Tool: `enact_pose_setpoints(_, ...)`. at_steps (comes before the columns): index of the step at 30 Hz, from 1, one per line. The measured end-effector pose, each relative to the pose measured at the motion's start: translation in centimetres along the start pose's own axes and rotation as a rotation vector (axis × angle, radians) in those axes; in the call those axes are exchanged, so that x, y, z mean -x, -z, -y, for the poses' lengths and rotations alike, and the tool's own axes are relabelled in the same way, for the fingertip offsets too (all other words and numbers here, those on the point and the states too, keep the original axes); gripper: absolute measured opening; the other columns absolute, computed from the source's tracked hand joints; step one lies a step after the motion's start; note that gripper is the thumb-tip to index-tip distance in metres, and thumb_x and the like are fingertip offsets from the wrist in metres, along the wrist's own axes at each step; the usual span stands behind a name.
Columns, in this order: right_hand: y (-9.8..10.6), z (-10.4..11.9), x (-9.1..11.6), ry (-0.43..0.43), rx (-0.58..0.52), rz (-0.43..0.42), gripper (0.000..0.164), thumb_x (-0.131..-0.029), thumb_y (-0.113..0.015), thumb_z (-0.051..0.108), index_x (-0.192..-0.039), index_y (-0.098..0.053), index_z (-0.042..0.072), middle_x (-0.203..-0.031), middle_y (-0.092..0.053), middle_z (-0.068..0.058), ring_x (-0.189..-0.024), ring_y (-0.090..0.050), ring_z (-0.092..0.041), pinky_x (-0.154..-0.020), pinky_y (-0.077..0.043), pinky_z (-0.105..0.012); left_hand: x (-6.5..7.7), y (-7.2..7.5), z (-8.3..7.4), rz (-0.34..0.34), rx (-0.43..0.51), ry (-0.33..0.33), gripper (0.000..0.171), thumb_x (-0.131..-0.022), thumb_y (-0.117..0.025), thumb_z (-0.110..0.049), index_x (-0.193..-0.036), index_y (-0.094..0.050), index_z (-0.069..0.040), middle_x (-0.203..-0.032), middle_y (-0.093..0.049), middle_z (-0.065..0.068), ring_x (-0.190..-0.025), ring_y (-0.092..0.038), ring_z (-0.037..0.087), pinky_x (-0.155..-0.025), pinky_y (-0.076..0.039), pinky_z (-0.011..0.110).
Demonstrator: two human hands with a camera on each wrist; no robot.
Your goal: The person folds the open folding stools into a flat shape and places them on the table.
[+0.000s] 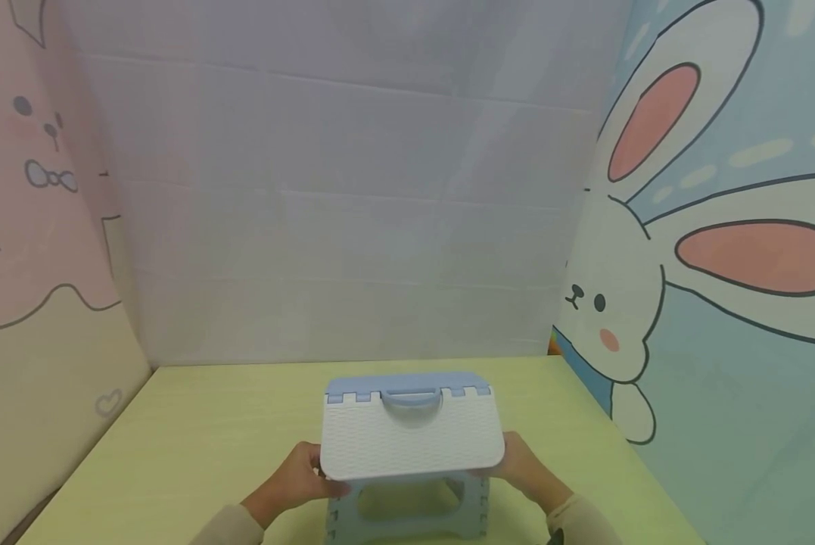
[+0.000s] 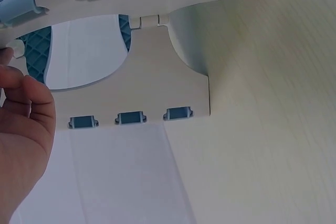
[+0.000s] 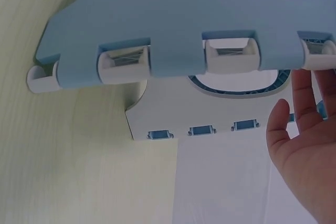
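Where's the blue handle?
In the head view, the blue handle is below centre, on the folding stool where blue meets white, above and between the left hand and the right hand.

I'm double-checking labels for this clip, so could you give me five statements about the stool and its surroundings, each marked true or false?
1. In the head view, the left grip is at the left end of the stool. True.
2. The stool's handle is red. False: the handle is blue.
3. A rabbit is drawn on the right wall. True.
4. The stool is folded flat. False: a leg panel extends below its white top.
5. The right grip is at the stool's left end. False: the right grip is at its right end.
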State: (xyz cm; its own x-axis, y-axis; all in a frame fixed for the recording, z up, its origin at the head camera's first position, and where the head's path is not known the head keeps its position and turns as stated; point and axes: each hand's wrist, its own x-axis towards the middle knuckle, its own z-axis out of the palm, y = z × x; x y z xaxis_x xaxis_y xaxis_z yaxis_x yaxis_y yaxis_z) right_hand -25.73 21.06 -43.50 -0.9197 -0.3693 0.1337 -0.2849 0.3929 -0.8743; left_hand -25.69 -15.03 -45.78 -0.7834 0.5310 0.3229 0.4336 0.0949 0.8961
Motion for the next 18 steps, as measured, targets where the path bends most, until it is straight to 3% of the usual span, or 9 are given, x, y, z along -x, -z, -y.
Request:
enact_pose_setpoints(10,0.0,-0.09,-0.07,-0.029,-0.023,-0.005,0.051,-0.076,-0.078,0.01,-0.117,-0.058,-0.011,-0.111,-0.065,-0.023,-0.098,-0.064,-0.031,-0.082,-0.052,-0.039,-0.07,0.08,0.14,0.02,0.05,-0.036,0.029,-0.074,-0.074,0.003,-0.095,-0.063,0.019,-0.089,-0.072,0.0,-0.075,-0.059,0.003,-0.063,-0.052,0.026)
enact_pose_setpoints(18,0.01,-0.06,-0.14,-0.033,-0.003,-0.01,0.053,-0.076,-0.078,0.011,-0.12,-0.057,-0.01,-0.114,-0.064,-0.024,-0.101,-0.063,-0.034,-0.083,-0.051,-0.042,-0.24,0.05,0.08,0.062,0.117,-0.05,0.036,-0.076,-0.073,0.003,-0.101,-0.058,0.024,-0.098,-0.068,0.024,-0.085,-0.064,0.008,-0.071,-0.053,0.026)
